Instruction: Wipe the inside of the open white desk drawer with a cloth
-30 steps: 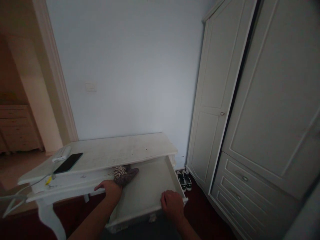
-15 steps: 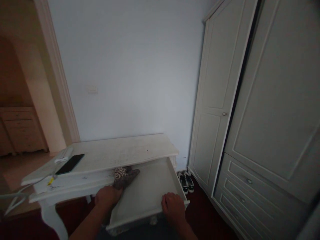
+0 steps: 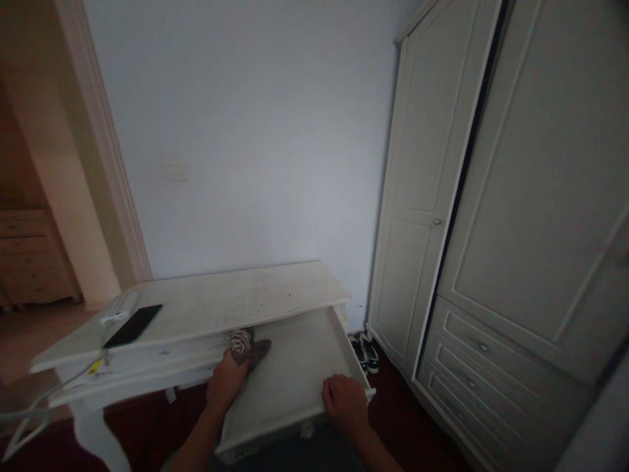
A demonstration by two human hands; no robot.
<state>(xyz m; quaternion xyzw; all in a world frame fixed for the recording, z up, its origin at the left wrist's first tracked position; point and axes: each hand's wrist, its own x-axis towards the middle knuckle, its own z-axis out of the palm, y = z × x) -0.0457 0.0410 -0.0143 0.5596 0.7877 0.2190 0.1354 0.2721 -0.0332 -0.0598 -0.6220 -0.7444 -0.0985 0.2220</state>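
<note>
A white desk stands against the wall with its right drawer pulled out. My left hand lies inside the drawer at its left side, fingers closed on a brown patterned cloth that rests on the drawer floor under the desktop edge. My right hand grips the drawer's front right rim, fingers curled over it.
A black phone and a white remote lie on the desktop's left end, with a cable hanging off. A pair of shoes sits on the floor beside a tall white wardrobe. A doorway opens at left.
My left hand slid from the drawer's left edge further in, onto the cloth. The right hand stays on the drawer front. The view shifted slightly.
</note>
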